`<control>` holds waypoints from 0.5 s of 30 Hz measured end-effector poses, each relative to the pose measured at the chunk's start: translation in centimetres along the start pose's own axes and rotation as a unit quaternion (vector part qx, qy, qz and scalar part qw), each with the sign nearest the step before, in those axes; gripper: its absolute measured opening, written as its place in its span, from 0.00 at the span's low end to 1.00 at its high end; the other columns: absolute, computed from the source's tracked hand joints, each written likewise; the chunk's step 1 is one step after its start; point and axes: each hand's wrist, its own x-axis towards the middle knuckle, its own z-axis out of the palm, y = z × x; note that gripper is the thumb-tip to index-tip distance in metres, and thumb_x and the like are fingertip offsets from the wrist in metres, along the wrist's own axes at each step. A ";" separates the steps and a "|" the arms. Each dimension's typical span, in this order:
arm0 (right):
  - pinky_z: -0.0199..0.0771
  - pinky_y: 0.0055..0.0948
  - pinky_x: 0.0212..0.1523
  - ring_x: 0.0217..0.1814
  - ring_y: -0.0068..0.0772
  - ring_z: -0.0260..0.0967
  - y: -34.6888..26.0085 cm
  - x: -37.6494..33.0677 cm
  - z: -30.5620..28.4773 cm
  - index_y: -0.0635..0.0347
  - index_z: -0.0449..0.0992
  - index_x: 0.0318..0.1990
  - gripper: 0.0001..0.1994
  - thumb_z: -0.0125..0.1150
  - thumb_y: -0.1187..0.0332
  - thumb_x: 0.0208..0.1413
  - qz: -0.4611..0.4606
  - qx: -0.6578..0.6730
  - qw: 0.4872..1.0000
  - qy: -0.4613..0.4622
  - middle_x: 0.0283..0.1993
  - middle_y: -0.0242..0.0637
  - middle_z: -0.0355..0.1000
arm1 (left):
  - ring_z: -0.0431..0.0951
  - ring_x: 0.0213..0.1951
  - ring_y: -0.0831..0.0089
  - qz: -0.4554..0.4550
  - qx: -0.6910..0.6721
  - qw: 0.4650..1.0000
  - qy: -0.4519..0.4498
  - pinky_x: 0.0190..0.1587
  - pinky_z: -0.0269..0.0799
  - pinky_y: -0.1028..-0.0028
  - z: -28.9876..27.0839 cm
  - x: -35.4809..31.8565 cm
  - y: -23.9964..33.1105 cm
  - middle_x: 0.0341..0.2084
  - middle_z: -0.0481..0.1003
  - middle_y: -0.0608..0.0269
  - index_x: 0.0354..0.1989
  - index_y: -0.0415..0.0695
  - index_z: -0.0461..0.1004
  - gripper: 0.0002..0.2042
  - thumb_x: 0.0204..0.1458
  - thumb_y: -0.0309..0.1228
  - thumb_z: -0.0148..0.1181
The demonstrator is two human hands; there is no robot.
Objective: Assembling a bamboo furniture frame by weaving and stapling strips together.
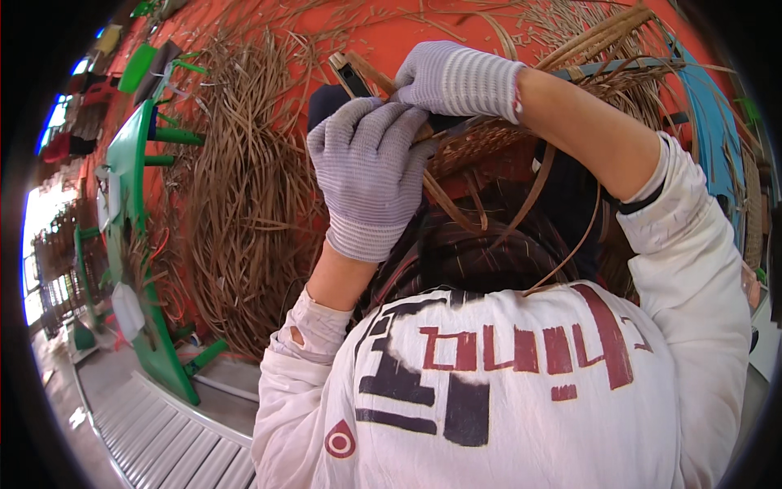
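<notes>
Mid-weave, by the look of it; left hand point(371, 167), gloved in grey knit, curled shut over the rim of a half-woven cane basket point(489, 143) held above the lap; right hand point(456, 77), likewise gloved, pinched on a flat cane strip point(362, 73) at that same rim, just beside the left; loose strips point(562, 220) trailing down over the dark lap; heap of cut cane point(244, 187) on the orange floor to the left, beside a green frame point(134, 204); next move likely calling for a firm pull to seat the strip, rim held steady.
</notes>
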 end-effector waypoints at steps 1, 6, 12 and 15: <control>0.75 0.37 0.43 0.36 0.45 0.75 0.0 0.6 0.1 0.57 0.82 0.38 0.13 0.57 0.58 0.57 -0.065 -0.109 0.991 -0.032 0.32 0.45 0.77 | 0.70 0.49 0.65 0.010 0.009 1.000 -0.004 0.52 0.59 0.61 -0.1 0.3 0.0 0.39 0.76 0.67 0.40 0.49 0.79 0.15 0.41 0.34 0.66; 0.75 0.37 0.45 0.39 0.43 0.76 0.2 0.5 0.5 0.55 0.82 0.43 0.14 0.58 0.59 0.56 -0.050 -0.117 0.990 0.062 0.35 0.42 0.79 | 0.70 0.47 0.64 0.015 0.030 0.999 -0.038 0.52 0.58 0.60 -0.7 1.6 0.1 0.33 0.77 0.68 0.37 0.48 0.78 0.13 0.41 0.33 0.66; 0.74 0.28 0.36 0.33 0.36 0.76 1.3 -7.9 2.3 0.63 0.78 0.41 0.07 0.59 0.71 0.58 -0.221 0.200 0.866 0.402 0.32 0.43 0.76 | 0.71 0.47 0.63 -0.020 -0.019 0.997 -0.078 0.53 0.57 0.57 -0.4 2.0 0.2 0.31 0.77 0.66 0.35 0.48 0.78 0.12 0.40 0.32 0.66; 0.74 0.26 0.31 0.28 0.27 0.75 1.5 -10.4 4.5 0.65 0.78 0.42 0.08 0.58 0.71 0.59 -0.133 0.150 0.931 0.307 0.30 0.38 0.76 | 0.71 0.47 0.62 -0.021 -0.032 0.996 -0.081 0.54 0.57 0.58 -0.3 2.2 0.3 0.31 0.78 0.65 0.36 0.47 0.79 0.12 0.39 0.31 0.67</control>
